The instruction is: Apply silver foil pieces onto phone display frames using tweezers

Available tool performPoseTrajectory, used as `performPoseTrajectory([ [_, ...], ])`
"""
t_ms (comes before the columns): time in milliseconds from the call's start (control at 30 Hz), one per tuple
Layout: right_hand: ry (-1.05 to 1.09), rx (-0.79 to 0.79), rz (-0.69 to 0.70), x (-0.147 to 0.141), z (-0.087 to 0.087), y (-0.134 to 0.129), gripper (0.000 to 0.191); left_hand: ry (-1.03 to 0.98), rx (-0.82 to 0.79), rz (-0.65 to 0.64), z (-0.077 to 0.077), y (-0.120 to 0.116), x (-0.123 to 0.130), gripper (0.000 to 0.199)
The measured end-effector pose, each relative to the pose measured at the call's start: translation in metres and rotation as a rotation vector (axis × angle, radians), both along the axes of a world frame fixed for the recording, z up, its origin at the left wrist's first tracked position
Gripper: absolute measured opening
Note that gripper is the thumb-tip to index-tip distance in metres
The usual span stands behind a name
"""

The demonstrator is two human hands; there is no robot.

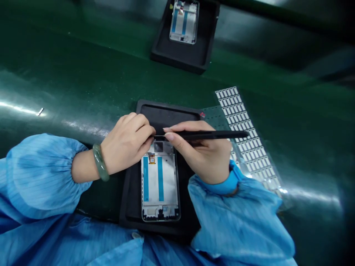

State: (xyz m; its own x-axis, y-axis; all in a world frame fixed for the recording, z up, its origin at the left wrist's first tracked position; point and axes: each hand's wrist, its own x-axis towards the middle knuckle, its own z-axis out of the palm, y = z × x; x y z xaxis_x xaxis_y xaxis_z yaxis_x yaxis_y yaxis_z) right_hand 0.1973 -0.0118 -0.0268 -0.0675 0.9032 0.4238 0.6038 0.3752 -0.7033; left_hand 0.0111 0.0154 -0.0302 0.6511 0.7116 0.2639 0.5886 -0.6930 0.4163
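Note:
A phone frame [153,181] with two blue strips and a small orange flex piece lies in a black tray [130,195] before me. My right hand [205,151] grips a pair of black tweezers [216,135], held nearly level over the frame's top end. Their tips point left, toward the fingers of my left hand [129,138]. That hand is closed in a pinch at the frame's upper left corner, and whatever sits between its fingertips is hidden. Both hands cover part of the frame's top edge.
Farther back, a second black tray [177,59] holds another phone frame [183,24]. A clear sheet with rows of small white parts [244,125] lies to the right, partly under my right arm. One small part [40,111] rests on the green table [83,81] at left.

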Motion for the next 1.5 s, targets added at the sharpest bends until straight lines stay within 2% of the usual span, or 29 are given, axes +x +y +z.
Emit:
performPoseTrajectory([
  [200, 0.029, -0.051, 0.057, 0.0008, 0.0022, -0.0002, 0.009, -0.129, -0.037, 0.017, -0.0057, 0.0004, -0.0036, 0.007],
  [500, 0.023, -0.125, 0.087, -0.0022, 0.0023, 0.0000, 0.010, -0.081, 0.004, 0.037, -0.0060, 0.0017, -0.0020, 0.006],
  [767, 0.008, -0.059, 0.129, -0.0009, 0.0033, -0.0007, 0.011, -0.091, 0.004, 0.048, -0.0053, 0.0017, 0.0005, 0.008],
  [1500, 0.009, -0.080, 0.166, -0.0001, 0.0017, -0.0018, 0.015, -0.099, 0.023, 0.034, -0.0069, 0.0029, -0.0006, 0.007],
])
